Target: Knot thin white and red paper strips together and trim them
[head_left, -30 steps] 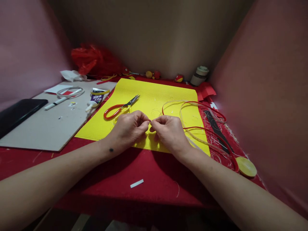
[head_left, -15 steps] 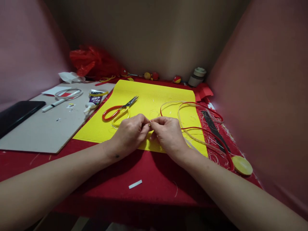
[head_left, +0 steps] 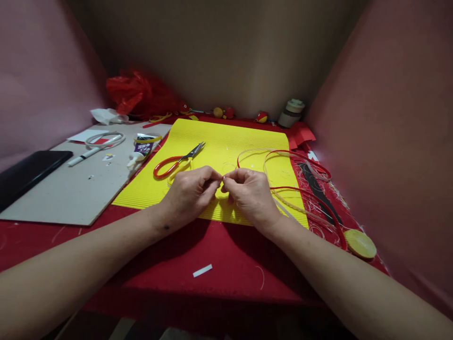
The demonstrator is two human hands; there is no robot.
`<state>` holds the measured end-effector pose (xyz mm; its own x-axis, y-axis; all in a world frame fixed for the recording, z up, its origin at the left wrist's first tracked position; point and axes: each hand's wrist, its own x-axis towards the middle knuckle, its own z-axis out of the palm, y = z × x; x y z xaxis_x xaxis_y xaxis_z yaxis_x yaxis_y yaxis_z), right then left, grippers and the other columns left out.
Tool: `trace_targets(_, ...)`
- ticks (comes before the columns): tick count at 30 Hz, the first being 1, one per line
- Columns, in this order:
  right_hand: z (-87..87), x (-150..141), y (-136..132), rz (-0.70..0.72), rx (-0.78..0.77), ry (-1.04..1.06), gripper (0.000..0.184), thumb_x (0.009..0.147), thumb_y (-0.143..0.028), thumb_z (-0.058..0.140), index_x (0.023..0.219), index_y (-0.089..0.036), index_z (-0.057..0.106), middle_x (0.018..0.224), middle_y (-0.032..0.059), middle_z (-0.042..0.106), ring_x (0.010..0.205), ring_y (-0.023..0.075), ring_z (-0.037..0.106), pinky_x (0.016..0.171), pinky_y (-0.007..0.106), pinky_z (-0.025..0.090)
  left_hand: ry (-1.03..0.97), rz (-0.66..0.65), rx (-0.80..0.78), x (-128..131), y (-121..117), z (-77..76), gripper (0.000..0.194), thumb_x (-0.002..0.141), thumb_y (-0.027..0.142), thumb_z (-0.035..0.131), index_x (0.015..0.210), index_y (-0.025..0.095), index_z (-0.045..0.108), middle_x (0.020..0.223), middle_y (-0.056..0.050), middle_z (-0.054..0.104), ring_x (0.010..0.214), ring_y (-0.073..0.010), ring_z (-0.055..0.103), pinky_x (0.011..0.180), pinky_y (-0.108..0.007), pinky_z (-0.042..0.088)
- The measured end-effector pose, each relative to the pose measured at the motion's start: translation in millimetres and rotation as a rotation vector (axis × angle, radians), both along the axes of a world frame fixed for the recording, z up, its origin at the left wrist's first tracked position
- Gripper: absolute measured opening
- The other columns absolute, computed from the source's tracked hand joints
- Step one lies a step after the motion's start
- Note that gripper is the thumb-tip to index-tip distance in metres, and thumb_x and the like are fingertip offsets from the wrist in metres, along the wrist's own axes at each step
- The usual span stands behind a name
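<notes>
My left hand [head_left: 191, 192] and my right hand [head_left: 249, 196] meet fingertip to fingertip over the front of a yellow corrugated sheet [head_left: 226, 134]. Both are closed in a pinch. A tiny reddish bit shows between the fingertips, too small to name. Beside my left hand lie scissors [head_left: 180, 160] with one red and one yellow handle, blades pointing away; my hand covers part of the yellow handle. Red strips [head_left: 300, 190] and pale strips [head_left: 283, 200] curl out to the right of my right hand; whether they join what I pinch is hidden.
A grey board [head_left: 81, 198] at left carries a black phone-like slab [head_left: 31, 172], a pen [head_left: 85, 156] and a glue tube [head_left: 141, 148]. A red plastic bag [head_left: 136, 92] and a jar [head_left: 292, 113] stand behind. A white strip [head_left: 202, 270] lies in front, a yellow disc [head_left: 360, 243] at right.
The whole view has shifted slightly, so things sit a little further right. Both hands keep their pinch at the same spot, with the fingertips slightly re-angled.
</notes>
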<state>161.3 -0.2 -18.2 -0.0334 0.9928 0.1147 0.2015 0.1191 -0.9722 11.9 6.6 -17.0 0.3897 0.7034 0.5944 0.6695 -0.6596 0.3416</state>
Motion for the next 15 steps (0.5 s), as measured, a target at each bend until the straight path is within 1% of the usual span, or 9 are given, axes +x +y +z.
trace_targets(5,0.3,1.9,1.9,0.037,0.012,-0.008,0.011,0.073,-0.019,0.055,0.066,-0.013,0.062,0.058,-0.001,0.061,0.042,0.006,0.047,0.044,0.021,0.038,-0.045,0.02,-0.084,-1.7,2.2,0.8,0.01,0.083,0.021,0.055,0.079,0.017,0.063,0.056,0.002,0.065,0.05,-0.0092,0.058,0.051,-0.021,0.044)
trace_targets(11,6.1,3.8,0.8,0.078,-0.042,0.032,0.01,0.074,-0.016,0.056,0.066,-0.013,0.062,0.055,-0.0029,0.059,0.037,0.0036,0.043,0.039,0.018,0.035,-0.147,-0.001,-0.166,-0.4,2.4,2.3,0.007,0.082,0.02,0.058,0.078,0.015,0.061,0.058,0.003,0.064,0.048,-0.0068,0.059,0.05,-0.018,0.045)
trace_targets(15,7.5,5.3,0.8,0.097,-0.047,0.021,0.011,0.075,-0.015,0.056,0.065,-0.013,0.062,0.054,-0.003,0.059,0.036,0.0031,0.044,0.038,0.017,0.036,-0.172,0.007,-0.213,0.7,0.7,3.5,0.007,0.081,0.02,0.059,0.08,0.015,0.063,0.057,0.004,0.065,0.047,-0.0061,0.059,0.049,-0.016,0.045)
